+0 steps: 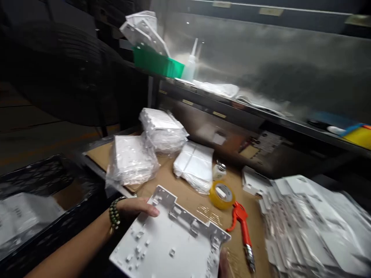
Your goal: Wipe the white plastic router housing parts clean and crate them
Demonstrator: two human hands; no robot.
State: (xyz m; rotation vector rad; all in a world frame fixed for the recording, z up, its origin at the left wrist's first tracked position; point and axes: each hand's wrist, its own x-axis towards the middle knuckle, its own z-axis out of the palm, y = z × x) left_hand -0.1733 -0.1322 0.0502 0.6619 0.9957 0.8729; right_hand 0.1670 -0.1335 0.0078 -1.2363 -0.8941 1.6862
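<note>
A white moulded plastic panel [165, 247], with small posts and clips on its upper face, is held between my two hands in front of me. My left hand [139, 207] grips its upper left edge, thumb on top, fingers hidden beneath. At the panel's right edge only a little of my right hand [224, 264] shows, closed against the side. Just beyond the panel lie a roll of yellow tape [214, 197] and a red air blow gun [242, 224] on the brown cardboard-covered bench [185, 197].
Bagged white parts [131, 160] lie at the bench's far left. Behind the tape stands a small pump bottle [219, 170]. Stacked white panels [310, 227] fill the right side. A shelf above carries a green bin [156, 61] and a squeeze bottle [189, 67]. A black crate [72, 227] stands lower left.
</note>
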